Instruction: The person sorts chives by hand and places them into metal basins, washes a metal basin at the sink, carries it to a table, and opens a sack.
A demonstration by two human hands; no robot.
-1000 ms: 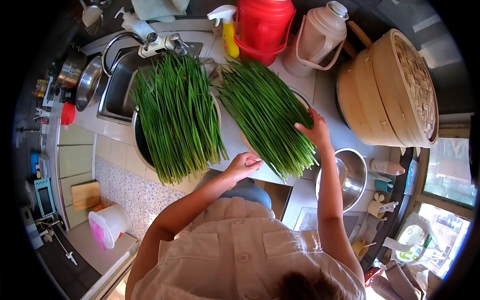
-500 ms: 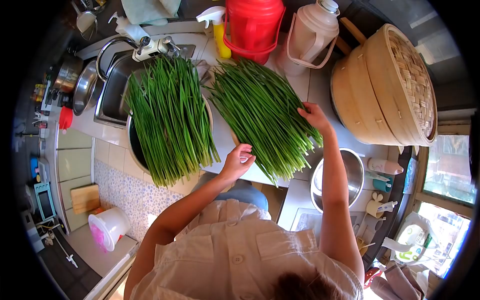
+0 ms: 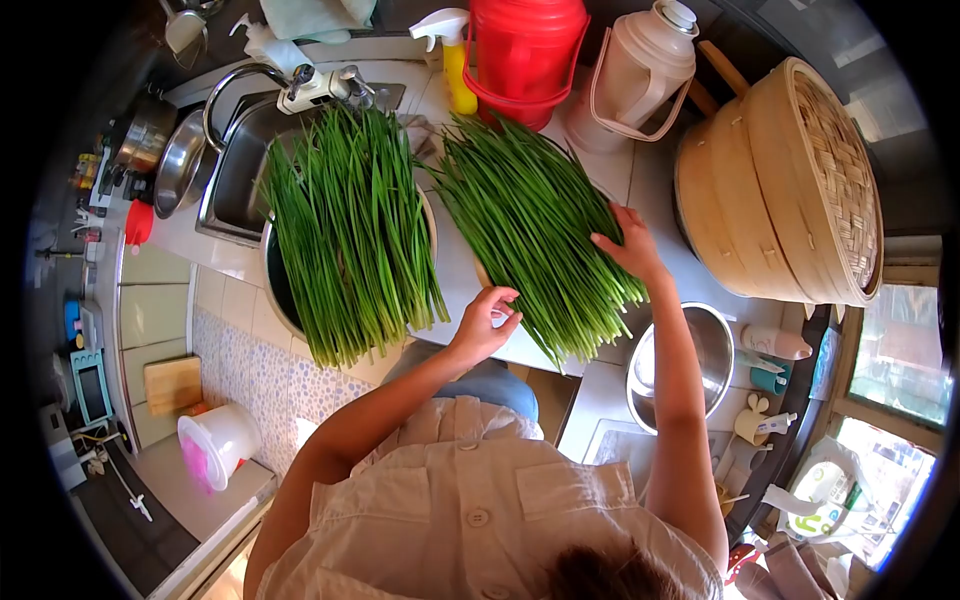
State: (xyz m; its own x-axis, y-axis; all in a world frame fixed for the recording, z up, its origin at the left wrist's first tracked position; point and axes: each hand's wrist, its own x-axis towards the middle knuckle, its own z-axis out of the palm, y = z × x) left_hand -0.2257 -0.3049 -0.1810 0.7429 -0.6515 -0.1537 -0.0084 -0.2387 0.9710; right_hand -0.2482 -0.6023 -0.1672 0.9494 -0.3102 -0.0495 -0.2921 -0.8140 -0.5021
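Two piles of long green stalks lie side by side. The left pile rests over a round bowl, whose rim shows at the sides. The right pile lies slanted, its pale cut ends toward me. My left hand is at this pile's lower left edge, fingers loosely curled and the thumb apart, with nothing visible in it. Against its right edge rests my right hand, thumb and fingers spread. What lies under the right pile is mostly hidden.
A sink with a faucet is at the back left. Behind the piles stand a yellow spray bottle, a red container and a pale thermos. On the right are a bamboo steamer and a metal bowl.
My left hand has come up against the right pile's left edge. My right hand has moved slightly along the other edge, and the camera view has shifted a little.
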